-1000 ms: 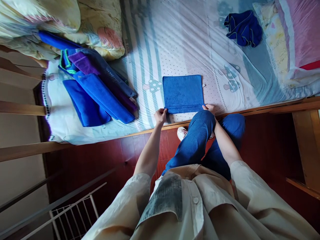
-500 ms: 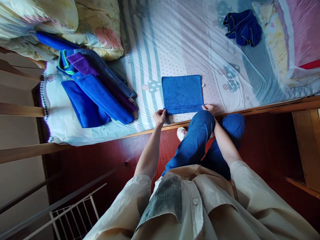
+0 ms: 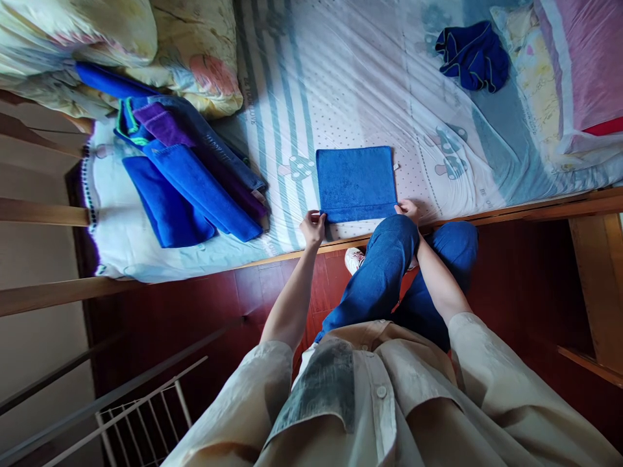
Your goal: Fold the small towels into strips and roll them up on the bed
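Observation:
A blue towel [image 3: 357,176] lies flat near the bed's front edge, a narrow strip along its near side and a small white tag at its right edge. Its near left corner is pinched between the fingers of my left hand [image 3: 312,229]. My right hand [image 3: 407,210] grips the near right corner, partly hidden behind my raised knee. To the left lies a pile of folded blue and purple towels [image 3: 202,188], some with green edging. Farther off at the right, a crumpled dark blue cloth [image 3: 473,55] with pale edging rests on the sheet.
The patterned sheet [image 3: 360,84] covers the bed, which has a wooden side rail [image 3: 525,212]. Yellow pillows [image 3: 199,65] are at the upper left, and pink bedding [image 3: 586,65] is at the upper right. A white metal rack [image 3: 146,415] stands on the red floor [image 3: 195,311].
Almost nothing differs. Both hands keep hold of the towel's near corners, and the view has shifted very slightly.

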The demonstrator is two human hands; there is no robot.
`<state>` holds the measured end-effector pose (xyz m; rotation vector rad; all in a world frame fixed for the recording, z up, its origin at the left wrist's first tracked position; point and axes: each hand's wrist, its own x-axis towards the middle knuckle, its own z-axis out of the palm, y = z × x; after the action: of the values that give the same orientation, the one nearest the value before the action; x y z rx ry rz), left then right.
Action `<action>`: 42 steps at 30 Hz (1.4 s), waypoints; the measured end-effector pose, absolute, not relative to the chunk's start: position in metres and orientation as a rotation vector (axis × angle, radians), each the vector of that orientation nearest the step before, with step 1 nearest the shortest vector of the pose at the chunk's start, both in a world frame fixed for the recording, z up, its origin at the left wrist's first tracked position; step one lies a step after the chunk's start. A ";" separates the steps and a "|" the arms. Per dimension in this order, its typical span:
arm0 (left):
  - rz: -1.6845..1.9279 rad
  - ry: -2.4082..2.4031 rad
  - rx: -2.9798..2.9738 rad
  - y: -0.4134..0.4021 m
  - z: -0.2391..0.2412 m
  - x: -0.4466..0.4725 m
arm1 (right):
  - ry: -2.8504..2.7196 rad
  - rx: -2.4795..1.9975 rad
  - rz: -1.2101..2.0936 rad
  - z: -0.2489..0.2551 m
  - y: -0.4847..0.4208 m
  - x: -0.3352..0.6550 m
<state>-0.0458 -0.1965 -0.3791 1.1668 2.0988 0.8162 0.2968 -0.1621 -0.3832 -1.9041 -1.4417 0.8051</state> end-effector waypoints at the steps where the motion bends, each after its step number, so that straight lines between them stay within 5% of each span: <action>1: 0.871 2.096 1.230 -0.199 -0.379 -0.045 | -1.491 -1.908 0.721 -0.382 -0.164 0.297; 5: 0.925 1.909 1.662 -0.210 -0.377 -0.046 | -1.885 -1.776 0.509 -0.373 -0.171 0.301; 13: 0.414 1.599 1.966 -0.203 -0.381 -0.049 | -2.296 -1.575 0.825 -0.367 -0.177 0.307; 32: 0.251 1.643 1.929 -0.185 -0.364 -0.048 | -2.008 -1.628 0.929 -0.376 -0.161 0.306; 42: 0.597 1.728 1.362 -0.175 -0.355 -0.065 | -1.531 -1.713 1.023 -0.369 -0.159 0.299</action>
<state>-0.0653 -0.1749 -0.3550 1.3619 1.7278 0.5969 0.2995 -0.1587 -0.3693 -1.7130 -1.5305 1.0227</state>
